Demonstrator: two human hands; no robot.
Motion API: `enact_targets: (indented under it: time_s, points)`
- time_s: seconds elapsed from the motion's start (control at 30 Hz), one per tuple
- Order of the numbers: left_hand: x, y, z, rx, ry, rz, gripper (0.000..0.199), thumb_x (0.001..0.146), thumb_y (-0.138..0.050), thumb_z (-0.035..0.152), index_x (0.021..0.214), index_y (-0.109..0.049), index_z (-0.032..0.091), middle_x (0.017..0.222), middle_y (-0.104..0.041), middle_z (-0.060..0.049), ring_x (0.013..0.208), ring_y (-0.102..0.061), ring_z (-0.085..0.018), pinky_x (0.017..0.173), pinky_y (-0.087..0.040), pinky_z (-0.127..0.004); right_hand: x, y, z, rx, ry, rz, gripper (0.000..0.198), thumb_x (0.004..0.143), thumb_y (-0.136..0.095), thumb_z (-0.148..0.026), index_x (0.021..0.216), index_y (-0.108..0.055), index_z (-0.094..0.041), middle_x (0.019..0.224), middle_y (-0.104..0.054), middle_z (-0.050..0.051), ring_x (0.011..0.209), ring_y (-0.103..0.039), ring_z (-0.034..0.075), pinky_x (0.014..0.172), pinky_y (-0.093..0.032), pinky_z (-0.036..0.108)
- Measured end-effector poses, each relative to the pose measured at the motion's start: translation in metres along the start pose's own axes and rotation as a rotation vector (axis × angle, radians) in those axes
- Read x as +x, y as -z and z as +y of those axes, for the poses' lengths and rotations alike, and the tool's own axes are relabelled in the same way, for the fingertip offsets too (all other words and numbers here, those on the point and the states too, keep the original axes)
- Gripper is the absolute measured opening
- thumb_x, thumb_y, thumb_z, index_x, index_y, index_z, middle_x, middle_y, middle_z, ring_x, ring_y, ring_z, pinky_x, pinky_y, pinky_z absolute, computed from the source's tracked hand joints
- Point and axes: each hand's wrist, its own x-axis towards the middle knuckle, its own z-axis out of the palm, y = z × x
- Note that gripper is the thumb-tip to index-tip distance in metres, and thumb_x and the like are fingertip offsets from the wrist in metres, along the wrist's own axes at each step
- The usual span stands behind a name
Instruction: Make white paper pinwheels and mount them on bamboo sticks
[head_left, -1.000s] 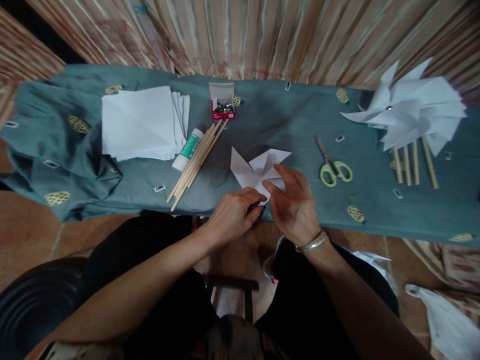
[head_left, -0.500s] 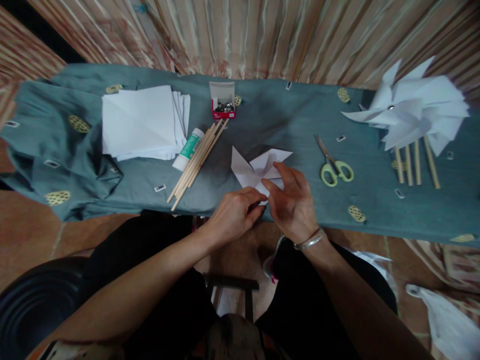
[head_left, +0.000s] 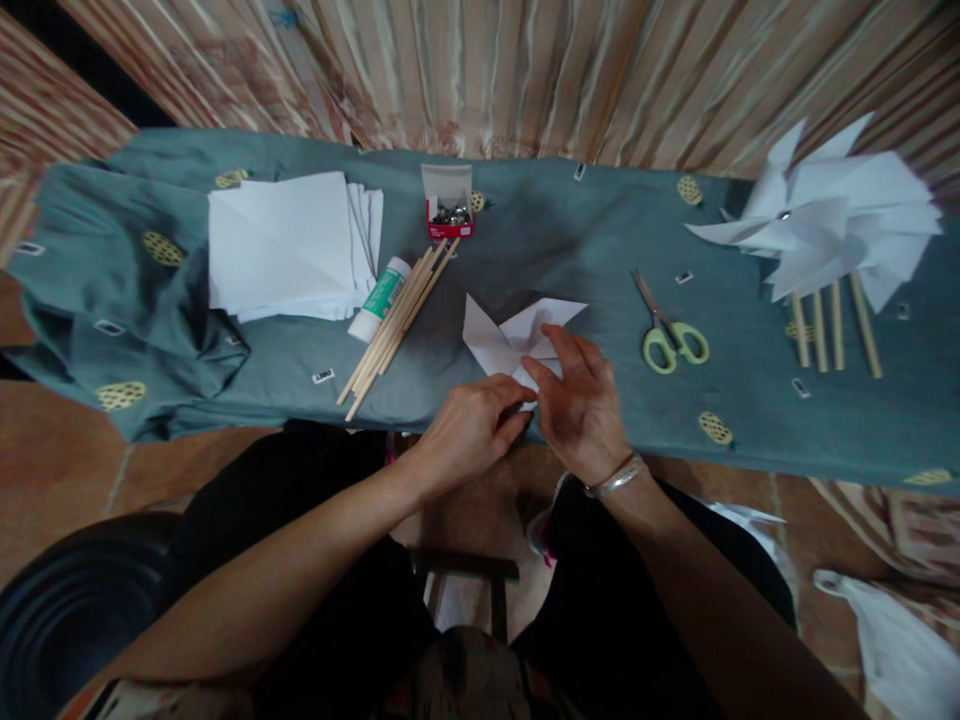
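Observation:
A white paper pinwheel (head_left: 491, 345) lies near the front edge of the table, its blades partly folded up. My left hand (head_left: 472, 425) is closed, thumb and fingers pinching the near corner of the paper. My right hand (head_left: 581, 410), with a silver bracelet at its wrist, holds the pinwheel from the right side; its curled fingers reach over the paper toward the middle. The fingers and thumbs hide the near part of the sheet. Scissors (head_left: 667, 335) with green handles lie to the right of my right hand.
Left of the pinwheel are thin wooden sticks (head_left: 401, 325), a glue stick (head_left: 381, 300) and a stack of white paper (head_left: 285, 240). An open red box (head_left: 450, 215) of metal pins stands behind. Finished paper pinwheels (head_left: 832, 215) on sticks are piled at the right on the patterned cloth (head_left: 585, 240).
Both hands stay at the pinwheel. The right hand's fingers have shifted very slightly left over the paper; otherwise the view has only drifted a little.

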Motion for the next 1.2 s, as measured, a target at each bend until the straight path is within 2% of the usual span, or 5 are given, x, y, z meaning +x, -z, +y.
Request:
enact_targets:
  time_s: [0.13,0.27,0.37,0.6,1.2]
  points:
    - [-0.001,0.001,0.002,0.012,0.007,0.002,0.022,0.088,-0.054,0.013,0.105,-0.067,0.016,0.101,-0.072,-0.007,0.09,-0.069,-0.018,0.081,-0.054,-0.029,0.0,0.0,0.001,-0.003,0.021,-0.046,0.021,0.087,-0.05,-0.015,0.103,-0.064,-0.02,0.14,-0.051,0.013,0.122,-0.049,0.03,0.084,-0.048,0.042]
    - [-0.004,0.007,0.002,-0.004,0.001,0.056,0.02,0.089,-0.055,0.017,0.103,-0.069,0.016,0.097,-0.073,-0.006,0.081,-0.068,-0.016,0.075,-0.053,-0.027,-0.002,-0.002,0.001,0.053,0.0,-0.06,0.027,0.087,-0.048,-0.014,0.109,-0.062,-0.02,0.143,-0.048,0.011,0.126,-0.046,0.03,0.09,-0.044,0.043]
    - [-0.004,0.021,0.002,0.0,-0.015,0.137,0.019,0.089,-0.055,0.018,0.101,-0.07,0.017,0.092,-0.073,-0.005,0.078,-0.067,-0.015,0.073,-0.052,-0.025,-0.003,-0.003,0.0,0.044,-0.018,-0.059,0.031,0.087,-0.045,-0.011,0.111,-0.062,-0.022,0.144,-0.049,0.009,0.126,-0.046,0.028,0.09,-0.043,0.042]
    - [0.003,0.057,-0.008,0.055,0.029,0.362,0.021,0.088,-0.056,0.026,0.097,-0.072,0.015,0.084,-0.071,-0.004,0.069,-0.062,-0.014,0.065,-0.048,-0.025,-0.003,-0.001,-0.002,0.1,-0.033,-0.079,0.038,0.086,-0.04,-0.005,0.114,-0.063,-0.018,0.144,-0.049,0.013,0.13,-0.041,0.029,0.093,-0.039,0.045]
    - [-0.012,0.062,-0.016,0.058,0.077,0.407,0.023,0.087,-0.058,0.028,0.103,-0.07,0.018,0.084,-0.064,-0.003,0.079,-0.059,-0.016,0.078,-0.049,-0.031,-0.006,-0.003,0.0,0.124,-0.007,-0.047,0.037,0.088,-0.041,-0.007,0.116,-0.063,-0.018,0.146,-0.048,0.014,0.142,-0.031,0.029,0.1,-0.034,0.048]
